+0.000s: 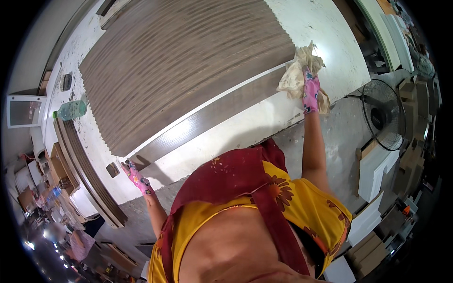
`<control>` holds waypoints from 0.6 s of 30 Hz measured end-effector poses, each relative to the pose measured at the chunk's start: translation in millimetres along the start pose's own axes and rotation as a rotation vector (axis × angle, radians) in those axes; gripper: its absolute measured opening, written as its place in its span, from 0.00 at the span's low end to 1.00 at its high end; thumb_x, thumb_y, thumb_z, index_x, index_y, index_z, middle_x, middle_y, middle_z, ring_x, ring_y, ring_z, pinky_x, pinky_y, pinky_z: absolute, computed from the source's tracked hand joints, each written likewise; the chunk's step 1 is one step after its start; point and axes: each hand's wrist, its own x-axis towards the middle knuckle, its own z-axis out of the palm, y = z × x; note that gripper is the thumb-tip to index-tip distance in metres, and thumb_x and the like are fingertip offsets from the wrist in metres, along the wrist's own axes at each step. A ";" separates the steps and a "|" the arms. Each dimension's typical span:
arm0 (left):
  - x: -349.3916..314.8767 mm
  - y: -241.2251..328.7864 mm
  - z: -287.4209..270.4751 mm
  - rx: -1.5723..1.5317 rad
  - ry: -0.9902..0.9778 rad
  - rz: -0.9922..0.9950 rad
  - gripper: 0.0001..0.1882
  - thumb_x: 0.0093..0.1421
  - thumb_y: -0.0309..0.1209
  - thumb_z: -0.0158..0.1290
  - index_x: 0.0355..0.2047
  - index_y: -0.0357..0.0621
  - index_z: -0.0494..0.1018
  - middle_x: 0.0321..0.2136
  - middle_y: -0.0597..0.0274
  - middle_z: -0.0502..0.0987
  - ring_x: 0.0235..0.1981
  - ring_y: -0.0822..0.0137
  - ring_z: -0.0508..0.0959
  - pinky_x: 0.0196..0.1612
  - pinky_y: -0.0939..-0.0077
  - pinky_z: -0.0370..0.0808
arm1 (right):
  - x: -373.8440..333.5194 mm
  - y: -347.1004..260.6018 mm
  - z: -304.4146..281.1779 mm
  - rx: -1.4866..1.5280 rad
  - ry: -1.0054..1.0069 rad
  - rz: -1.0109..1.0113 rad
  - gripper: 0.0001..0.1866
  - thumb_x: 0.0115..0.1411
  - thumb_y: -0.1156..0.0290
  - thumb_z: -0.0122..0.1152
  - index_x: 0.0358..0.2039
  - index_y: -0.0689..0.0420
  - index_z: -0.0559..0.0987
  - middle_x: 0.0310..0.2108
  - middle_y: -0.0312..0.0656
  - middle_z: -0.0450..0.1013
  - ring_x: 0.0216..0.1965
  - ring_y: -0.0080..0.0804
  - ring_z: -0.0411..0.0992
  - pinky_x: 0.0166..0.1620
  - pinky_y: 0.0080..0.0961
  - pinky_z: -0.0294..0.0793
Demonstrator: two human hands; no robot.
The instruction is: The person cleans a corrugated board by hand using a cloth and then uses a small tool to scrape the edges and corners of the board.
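A long brown wood-grain plank (188,128) lies slantwise on the white worktable, a pale edge running along its far side. At its left end is my left hand (138,179) in a pink flowered glove, fingers stretched out and touching or almost touching that end. My right hand (310,92), gloved alike, is closed on a crumpled beige cloth (293,80) at the plank's right end. The cloth covers that end and hides part of my fingers. Just beyond the plank lies a broad stack of brown strips (188,61) with stepped ends.
The white worktable (330,28) bears a greenish plastic bottle (71,110) at the left. Several long strips (89,174) stand beyond its left edge. A black fan (383,114) is off the right corner, with white panels (373,170) behind. Another person (82,245) is at the lower left.
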 end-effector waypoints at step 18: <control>45.4 3.9 -6.9 -0.320 0.088 0.263 0.26 0.66 0.35 0.42 0.61 0.35 0.55 0.56 0.51 0.65 0.54 0.60 0.69 0.59 0.66 0.65 | 57.9 74.0 -30.0 0.849 -0.786 0.090 0.25 0.68 0.54 0.39 0.58 0.55 0.66 0.51 0.42 0.69 0.49 0.42 0.69 0.53 0.40 0.70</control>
